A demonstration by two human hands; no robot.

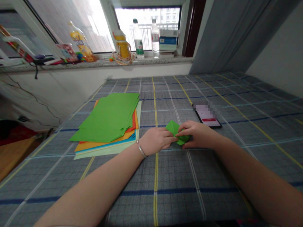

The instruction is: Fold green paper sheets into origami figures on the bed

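A small folded piece of green paper (pixel 172 126) lies on the checked cloth between my two hands, with creases running across it. My left hand (pixel 157 138), a silver bracelet at its wrist, presses its fingertips on the paper's left and lower part. From the right, my right hand (pixel 195 134) grips the paper's edge between thumb and fingers. The fingers of both hands cover parts of the paper. To the left lies a stack of coloured sheets, with large green sheets (pixel 111 115) on top and orange, yellow, blue and pale green edges below.
A phone (pixel 208 118) with a lit screen lies beyond my right hand. The grey plaid cloth (pixel 175 201) covers the surface. On the windowsill (pixel 163 61) stand a yellow drink bottle (pixel 81 42), a yellow flask (pixel 123 45), two clear bottles and boxes (pixel 168 41). A grey curtain hangs right.
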